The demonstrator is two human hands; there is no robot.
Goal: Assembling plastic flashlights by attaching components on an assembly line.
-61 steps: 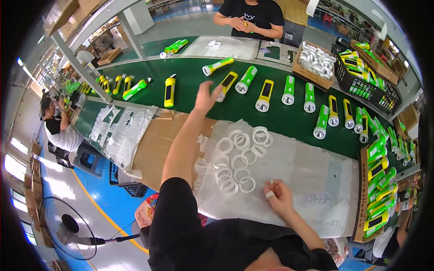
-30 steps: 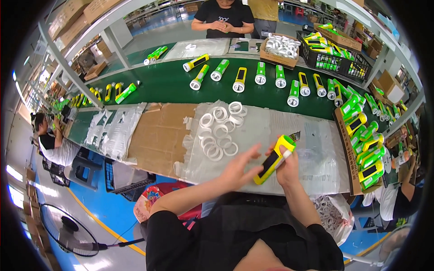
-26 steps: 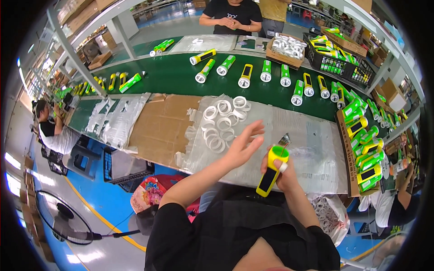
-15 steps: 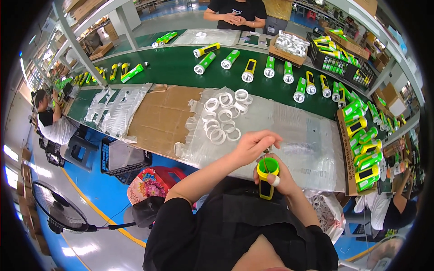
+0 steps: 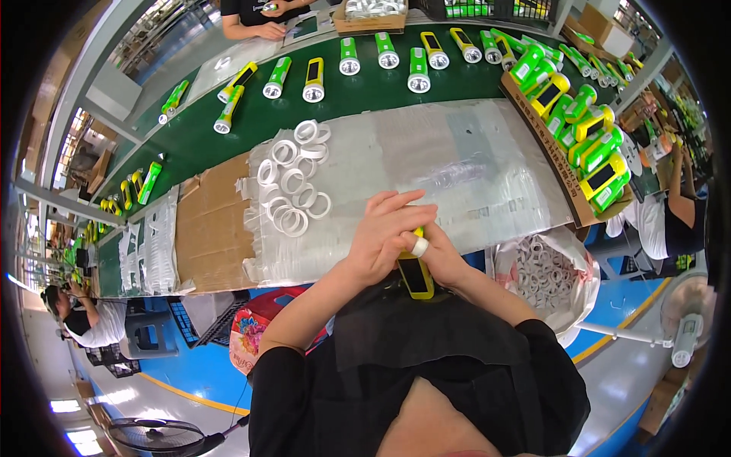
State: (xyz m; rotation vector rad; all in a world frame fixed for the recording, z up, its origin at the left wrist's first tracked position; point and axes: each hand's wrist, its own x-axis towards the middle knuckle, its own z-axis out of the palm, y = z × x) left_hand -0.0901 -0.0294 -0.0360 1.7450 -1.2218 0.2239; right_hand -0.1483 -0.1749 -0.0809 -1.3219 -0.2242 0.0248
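Observation:
A yellow flashlight body [image 5: 416, 276] with a dark panel along its side is held upright close to my chest, between both hands. My right hand [image 5: 443, 259] wraps round it from the right, with a white wrap on one finger. From the left, my left hand [image 5: 383, 234] lies over the upper end, its thumb side against the body and its long fingers reaching across toward my right hand. The flashlight's top end is hidden under these fingers. Several loose white rings [image 5: 282, 181] lie in a pile on the plastic-covered bench [image 5: 373, 164], beyond and left of my hands.
A row of green and yellow flashlights [image 5: 313, 80] stretches along the green belt [image 5: 251, 126]. At the right, a cardboard box [image 5: 542, 143] is full of flashlights. A white bag [image 5: 582, 286] of rings hangs below the bench edge. Across the belt a person [image 5: 263, 19] works.
My left hand has come down from above the open green end, where a thin wire showed, and now covers it. The view has swung right, and the person opposite holds something small.

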